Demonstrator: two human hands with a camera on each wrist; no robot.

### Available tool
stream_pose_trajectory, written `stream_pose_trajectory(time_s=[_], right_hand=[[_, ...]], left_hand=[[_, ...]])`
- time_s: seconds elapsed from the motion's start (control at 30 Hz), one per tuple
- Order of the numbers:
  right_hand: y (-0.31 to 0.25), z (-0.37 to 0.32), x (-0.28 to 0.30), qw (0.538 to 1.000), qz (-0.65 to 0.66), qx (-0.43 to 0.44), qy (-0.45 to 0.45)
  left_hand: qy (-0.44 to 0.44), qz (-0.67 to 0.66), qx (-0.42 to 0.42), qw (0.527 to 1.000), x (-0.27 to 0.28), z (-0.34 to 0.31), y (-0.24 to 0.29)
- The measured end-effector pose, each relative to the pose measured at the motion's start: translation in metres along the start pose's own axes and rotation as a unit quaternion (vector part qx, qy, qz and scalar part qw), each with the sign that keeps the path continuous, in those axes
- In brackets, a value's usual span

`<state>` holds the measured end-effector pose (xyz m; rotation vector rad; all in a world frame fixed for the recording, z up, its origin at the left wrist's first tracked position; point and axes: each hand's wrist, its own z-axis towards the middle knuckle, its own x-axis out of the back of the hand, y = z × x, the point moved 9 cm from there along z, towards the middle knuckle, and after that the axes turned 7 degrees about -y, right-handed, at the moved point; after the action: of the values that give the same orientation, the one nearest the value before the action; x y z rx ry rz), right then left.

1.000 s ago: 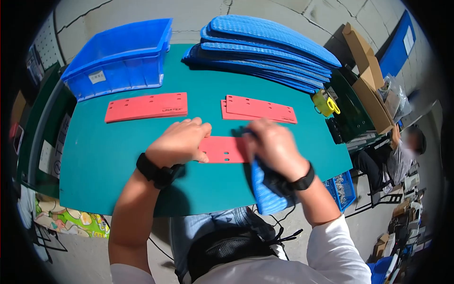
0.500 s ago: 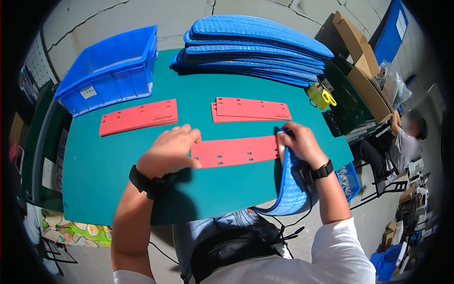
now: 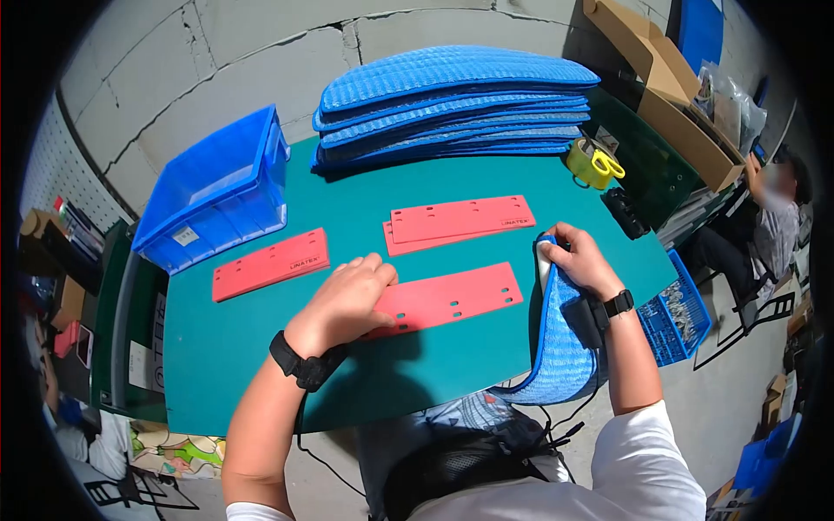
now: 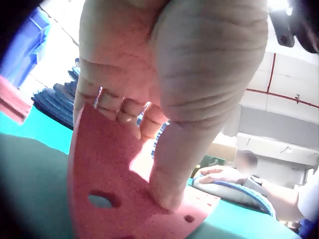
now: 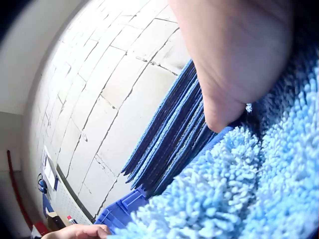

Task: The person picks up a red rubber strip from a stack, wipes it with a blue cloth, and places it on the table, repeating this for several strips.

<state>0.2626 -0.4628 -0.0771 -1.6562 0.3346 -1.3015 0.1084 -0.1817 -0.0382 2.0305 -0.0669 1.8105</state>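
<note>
Head view, hands [image 3: 343, 304] [image 3: 584, 258] pressing strip [image 3: 460, 295], gripping pad [image 3: 565, 347]

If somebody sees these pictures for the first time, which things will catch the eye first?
First comes the tall stack of blue pads at the far edge of the green table. Next is the red strip with holes in the middle of the table, which the left hand presses flat. At the right edge, the right hand grips a fluffy blue pad that hangs down over the table's side.
</note>
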Motion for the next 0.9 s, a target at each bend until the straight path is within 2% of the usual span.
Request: stream_pose_trajectory(time_s=[0.1,0.17,0.27,0.3,0.33,0.43,0.57,0.63,0.77,0.83,0.9], right_hand=[[0.002,0.000,-0.002,1.000,0.014,0.015,-0.003],[0.004,0.000,-0.001,1.000,0.001,0.015,0.000],[0.000,-0.002,0.000,1.000,0.004,0.013,-0.004],[0.000,-0.001,-0.001,1.000,0.008,0.020,-0.009],[0.000,-0.002,-0.001,1.000,0.011,0.019,-0.010],[0.001,-0.001,-0.002,1.000,0.014,0.016,-0.015],[-0.007,-0.003,-0.001,1.000,0.000,0.029,-0.007],[-0.008,-0.002,-0.002,0.999,0.002,0.039,-0.010],[-0.007,-0.002,-0.002,0.999,0.013,0.035,-0.009],[-0.006,-0.003,-0.002,1.000,0.006,0.021,-0.008],[-0.004,-0.003,-0.002,1.000,0.019,0.019,-0.012]], left_hand=[[0.002,-0.064,0.020,0.998,0.014,-0.002,0.010],[0.074,-0.061,-0.018,0.995,0.029,-0.009,0.024],[0.085,-0.029,-0.067,0.994,0.031,-0.021,0.040],[0.035,-0.013,-0.054,0.998,0.021,-0.023,0.039],[0.032,-0.012,-0.052,0.998,0.021,-0.025,0.041],[-0.071,-0.092,-0.047,0.992,-0.002,-0.024,0.048],[-0.028,-0.018,-0.064,0.997,-0.019,-0.015,0.053],[-0.085,0.003,-0.058,0.995,-0.024,-0.013,0.052],[-0.073,0.003,-0.039,0.997,-0.007,-0.021,0.046],[-0.002,-0.018,-0.055,0.998,0.022,-0.034,0.029],[0.078,0.027,-0.032,0.996,0.063,-0.050,0.012]])
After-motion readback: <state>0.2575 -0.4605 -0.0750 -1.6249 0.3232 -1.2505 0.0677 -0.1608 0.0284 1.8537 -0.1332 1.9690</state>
